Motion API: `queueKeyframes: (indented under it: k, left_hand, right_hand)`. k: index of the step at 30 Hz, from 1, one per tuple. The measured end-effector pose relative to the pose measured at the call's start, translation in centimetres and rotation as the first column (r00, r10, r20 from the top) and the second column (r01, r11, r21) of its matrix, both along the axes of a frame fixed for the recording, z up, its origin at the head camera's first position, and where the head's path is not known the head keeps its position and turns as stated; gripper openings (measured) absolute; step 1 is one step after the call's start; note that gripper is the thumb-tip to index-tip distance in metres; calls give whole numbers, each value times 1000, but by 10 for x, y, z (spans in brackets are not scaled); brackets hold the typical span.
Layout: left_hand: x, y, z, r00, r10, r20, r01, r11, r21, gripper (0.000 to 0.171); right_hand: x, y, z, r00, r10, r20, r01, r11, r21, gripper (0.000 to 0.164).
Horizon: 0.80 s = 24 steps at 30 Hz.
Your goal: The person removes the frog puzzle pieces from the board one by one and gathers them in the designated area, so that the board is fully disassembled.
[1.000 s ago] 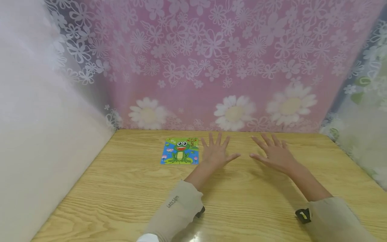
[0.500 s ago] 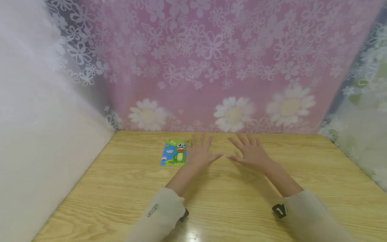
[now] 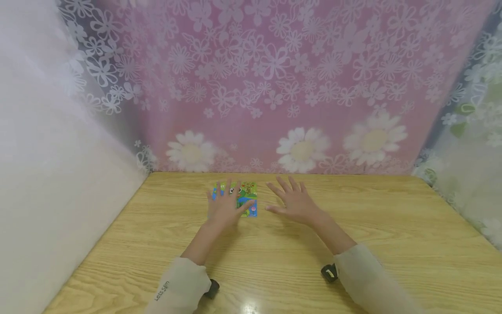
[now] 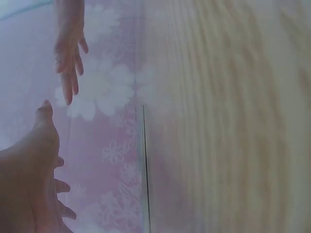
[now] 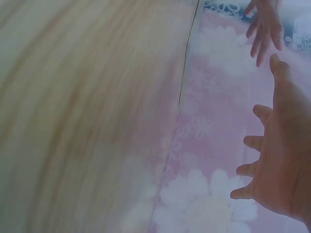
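Note:
My left hand (image 3: 225, 209), fingers spread, overlaps the frog picture (image 3: 251, 209) in the head view. The picture is a flat, square, brightly coloured board on the table, its left and middle parts mostly hidden behind the hand. To its right, my right hand (image 3: 298, 205) is spread over the bare wood, holding nothing. Both thumbs point toward each other. In the left wrist view my left hand (image 4: 34, 170) shows large, with the right hand (image 4: 70, 53) beyond it. The right wrist view has my right hand (image 5: 286, 145) close by.
A wooden table (image 3: 274, 261) spreads under both arms. Behind it hangs a pink flowered cloth (image 3: 251, 109). A pale wall (image 3: 59, 152) borders the left side and a flowered sheet (image 3: 474, 144) the right. Dark straps (image 3: 329, 273) sit at the wrists.
Both hands have moved left with fingers spread. The left hand has gone from beside the frog picture to in front of it; the picture stays in place.

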<state>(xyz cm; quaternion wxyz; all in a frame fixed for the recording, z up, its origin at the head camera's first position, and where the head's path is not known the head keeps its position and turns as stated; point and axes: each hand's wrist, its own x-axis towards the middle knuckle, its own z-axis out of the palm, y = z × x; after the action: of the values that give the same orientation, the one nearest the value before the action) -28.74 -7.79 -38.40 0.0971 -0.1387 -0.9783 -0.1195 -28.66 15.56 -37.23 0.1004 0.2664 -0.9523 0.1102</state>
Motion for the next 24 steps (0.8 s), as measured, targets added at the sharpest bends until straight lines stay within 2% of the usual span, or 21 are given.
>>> queueKeyframes:
  k: [4,10,16,20,24]
  left_hand:
    - [0,-19,-3,1000,-1,13,1,999,38,81]
    - [-1,-39,-13,999,-48,-3,48,994,102,76]
    - [-10,-52,-32,999,-38,8,37,995,92,73]
    - [-15,-59,-39,999,-52,3,51,993,103,73]
    - [-19,-65,-45,998,-58,28,53,989,139,73]
  right_hand:
    - [-2,-14,0,1000,13,24,-12,999,-45,72]
    - [-9,-31,-9,998,27,60,-22,997,-78,72]
    - [-15,-45,-22,993,73,96,-64,993,-98,73]
    - [-17,-50,-28,987,105,119,-89,987,-133,72]
    - [-23,-53,-37,983,123,140,-103,984,-143,77]
